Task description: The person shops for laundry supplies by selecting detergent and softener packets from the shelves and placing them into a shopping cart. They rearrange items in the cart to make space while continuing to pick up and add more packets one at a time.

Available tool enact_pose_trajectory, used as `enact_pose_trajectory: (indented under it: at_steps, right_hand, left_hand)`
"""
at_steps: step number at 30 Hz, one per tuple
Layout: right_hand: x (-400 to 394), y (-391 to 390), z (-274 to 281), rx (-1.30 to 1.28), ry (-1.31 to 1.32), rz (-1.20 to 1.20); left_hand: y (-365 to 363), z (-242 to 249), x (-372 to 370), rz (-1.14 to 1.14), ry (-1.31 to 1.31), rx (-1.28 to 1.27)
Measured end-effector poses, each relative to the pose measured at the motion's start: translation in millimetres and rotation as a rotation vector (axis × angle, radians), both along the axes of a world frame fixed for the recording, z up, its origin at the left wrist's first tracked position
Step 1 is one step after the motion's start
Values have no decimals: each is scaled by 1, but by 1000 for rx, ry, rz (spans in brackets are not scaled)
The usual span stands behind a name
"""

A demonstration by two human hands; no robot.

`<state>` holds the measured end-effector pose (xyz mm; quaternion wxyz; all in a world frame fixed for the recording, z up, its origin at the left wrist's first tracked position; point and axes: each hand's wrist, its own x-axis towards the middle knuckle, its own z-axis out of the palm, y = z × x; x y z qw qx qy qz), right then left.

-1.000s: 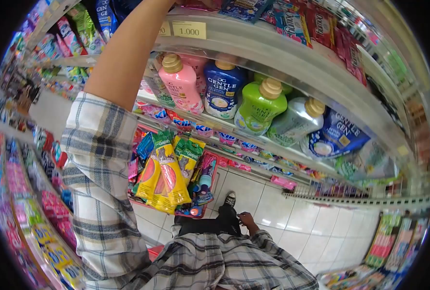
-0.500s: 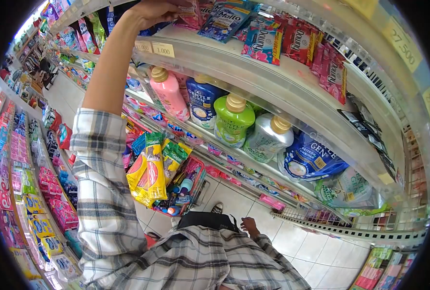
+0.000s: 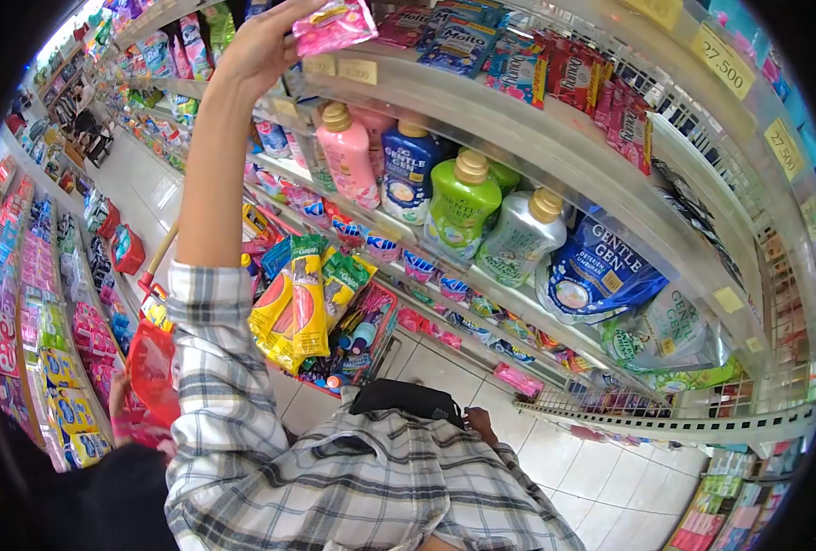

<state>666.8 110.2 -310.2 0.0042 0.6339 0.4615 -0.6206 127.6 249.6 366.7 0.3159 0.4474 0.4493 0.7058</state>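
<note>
Raised at the upper left, my left hand pinches a pink sachet in front of the shelf edge. Sachets in blue, red and pink lie on that upper shelf. Below it stand a pink bottle, a dark blue bottle, a green bottle and a silver bottle. My right hand hangs low beside the black waist bag; its fingers are too small and dark to make out.
A red basket with yellow packs and bottles stands below the shelves. At the lower left is another person in dark clothing, by a red basket. Stocked shelves line the left side.
My left hand has drawn back from the upper shelf with the pink sachet. The view has shifted slightly. Another person and a red basket have come into view at the lower left.
</note>
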Motion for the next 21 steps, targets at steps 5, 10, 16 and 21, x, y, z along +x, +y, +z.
enact_pose_trajectory:
  at_steps: [5,10,16,21]
  right_hand:
    - [30,-22,-48,779,-125,924]
    - [46,-47,-76,346,-78,487]
    - [20,-44,-27,305,-85,517]
    - [-29,-50,55,-35,-56,-103]
  left_hand:
    - [-82,-68,2,202,105,109]
    - [-160,-185,-18,485,69,-148]
    - [-232,-366,-154,972,555,-590]
    - [-251,-370,-220,944,981,-715]
